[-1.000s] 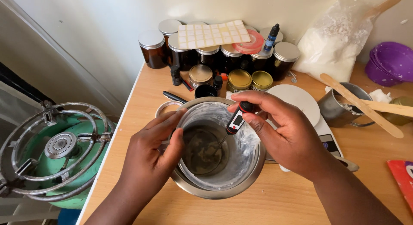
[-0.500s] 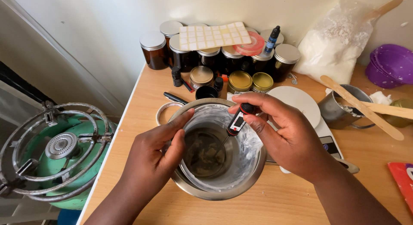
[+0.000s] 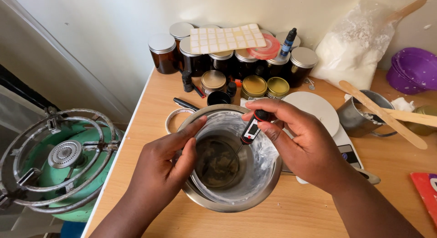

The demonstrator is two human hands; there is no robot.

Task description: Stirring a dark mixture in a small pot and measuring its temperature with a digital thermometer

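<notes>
A steel bowl [image 3: 236, 202] sits on the wooden table, its inner wall coated with white residue and a dark liquid at the bottom. My left hand [image 3: 166, 163] grips the bowl's left rim, thumb inside. My right hand [image 3: 300, 144] holds a black digital probe thermometer [image 3: 251, 128] over the bowl, with its thin metal probe dipping down into the liquid.
Amber jars with metal lids [image 3: 227, 56] stand at the back, gold tins [image 3: 266, 87] before them. A white bag of flakes [image 3: 353, 49], a metal cup with wooden sticks [image 3: 364, 112], a scale [image 3: 346, 149] and purple bowls [image 3: 414, 69] are on the right. A gas burner [image 3: 59, 160] stands off the table's left edge.
My left thumb has slid further over the bowl's rim. The thermometer stays in the bowl, barely moved.
</notes>
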